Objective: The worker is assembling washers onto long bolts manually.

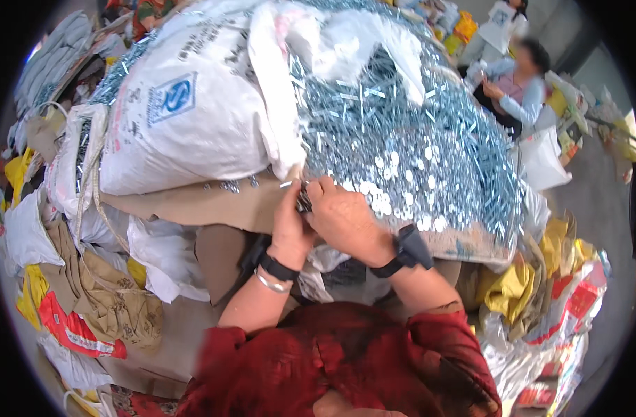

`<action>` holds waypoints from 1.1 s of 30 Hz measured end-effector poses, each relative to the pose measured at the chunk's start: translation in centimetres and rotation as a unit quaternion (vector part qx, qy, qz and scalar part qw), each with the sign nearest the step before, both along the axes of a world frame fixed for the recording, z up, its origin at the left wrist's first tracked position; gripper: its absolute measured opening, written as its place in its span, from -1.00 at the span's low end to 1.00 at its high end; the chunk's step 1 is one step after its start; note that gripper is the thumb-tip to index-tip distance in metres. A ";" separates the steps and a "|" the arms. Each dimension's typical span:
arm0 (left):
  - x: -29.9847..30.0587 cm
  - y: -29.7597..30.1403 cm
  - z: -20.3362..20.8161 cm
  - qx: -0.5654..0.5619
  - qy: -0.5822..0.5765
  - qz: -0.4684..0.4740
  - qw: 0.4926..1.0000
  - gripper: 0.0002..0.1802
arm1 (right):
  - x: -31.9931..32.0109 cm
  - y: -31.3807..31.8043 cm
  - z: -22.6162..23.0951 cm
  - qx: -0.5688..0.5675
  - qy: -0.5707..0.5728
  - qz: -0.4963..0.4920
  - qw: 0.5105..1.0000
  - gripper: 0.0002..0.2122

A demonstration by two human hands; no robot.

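My left hand (291, 221) and my right hand (344, 217) meet at the near edge of a table. Small metal pieces (304, 199), dark and shiny, sit between the fingers of my left hand. My right fingers are bent together against them, so their exact kind is hidden. Just right of my hands spreads a heap of shiny round washers (394, 191). Behind and around it rises a big pile of thin bluish metal screws or pins (360, 104). A few small metal parts (230, 186) lie to the left on brown cardboard (193, 205).
A full white woven sack (214, 132) lies left of the pile, with clear plastic (360, 48) over the pile's top. Bags and yellow sacks (507, 286) crowd the floor on both sides. Another person (516, 87) sits at the far right, hands raised together.
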State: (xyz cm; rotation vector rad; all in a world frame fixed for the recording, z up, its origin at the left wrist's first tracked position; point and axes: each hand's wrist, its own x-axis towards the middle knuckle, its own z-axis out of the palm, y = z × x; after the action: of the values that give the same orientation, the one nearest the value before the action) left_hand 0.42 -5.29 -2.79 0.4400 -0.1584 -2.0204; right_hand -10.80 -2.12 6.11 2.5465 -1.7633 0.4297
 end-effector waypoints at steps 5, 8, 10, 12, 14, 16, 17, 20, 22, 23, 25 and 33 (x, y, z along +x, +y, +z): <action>0.7 -0.1 0.4 -0.062 0.043 -0.156 0.985 -0.70 | -10.3 4.0 6.3 -0.027 -0.021 -0.015 0.999 -0.62; 0.3 0.7 1.4 -0.059 -0.019 -0.151 0.987 -0.70 | -16.7 8.6 14.0 0.032 0.030 -0.160 0.986 -0.67; -0.2 1.2 1.8 -0.081 -0.030 -0.165 0.982 -0.67 | -19.5 11.8 17.9 0.059 0.038 -0.248 0.966 -0.71; -0.3 1.8 2.8 -0.141 -0.170 -0.151 0.963 -0.65 | -21.9 13.4 19.5 0.079 0.072 -0.298 0.948 -0.73; -0.5 2.2 3.2 -0.171 -0.177 -0.150 0.958 -0.66 | -23.8 13.8 18.8 0.064 0.087 -0.310 0.945 -0.73; -1.0 2.8 3.3 -0.180 -0.173 -0.147 0.957 -0.68 | -25.3 12.4 15.5 0.019 -0.002 -0.286 0.958 -0.75; -0.7 2.9 3.0 -0.190 -0.145 -0.156 0.958 -0.70 | -24.7 10.9 13.5 -0.019 -0.086 -0.248 0.965 -0.78; -0.5 3.4 3.7 -0.175 -0.125 -0.147 0.965 -0.71 | -22.7 4.3 7.3 -0.025 -0.312 -0.197 0.929 -0.85; -0.3 2.9 3.7 -0.168 -0.119 -0.146 0.968 -0.73 | -19.8 -0.5 4.3 -0.046 -0.411 -0.201 0.888 -0.87; 0.1 2.5 2.9 -0.167 -0.127 -0.132 0.969 -0.72 | -18.7 -2.9 2.6 -0.048 -0.462 -0.185 0.866 -0.87; 0.9 2.0 2.8 -0.157 -0.164 -0.097 0.969 -0.78 | -15.7 -6.1 1.5 -0.058 -0.504 -0.161 0.846 -0.88; 0.0 -1.8 3.8 -0.456 -0.781 0.201 0.376 -0.91 | -10.3 -9.5 0.7 -0.042 -0.443 -0.042 0.895 -0.85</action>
State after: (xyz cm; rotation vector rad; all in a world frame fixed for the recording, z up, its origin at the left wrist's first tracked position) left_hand 0.44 -7.08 0.98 1.2826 -1.9506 -0.1030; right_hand -21.06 -11.59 6.79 2.3348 -1.9441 1.8376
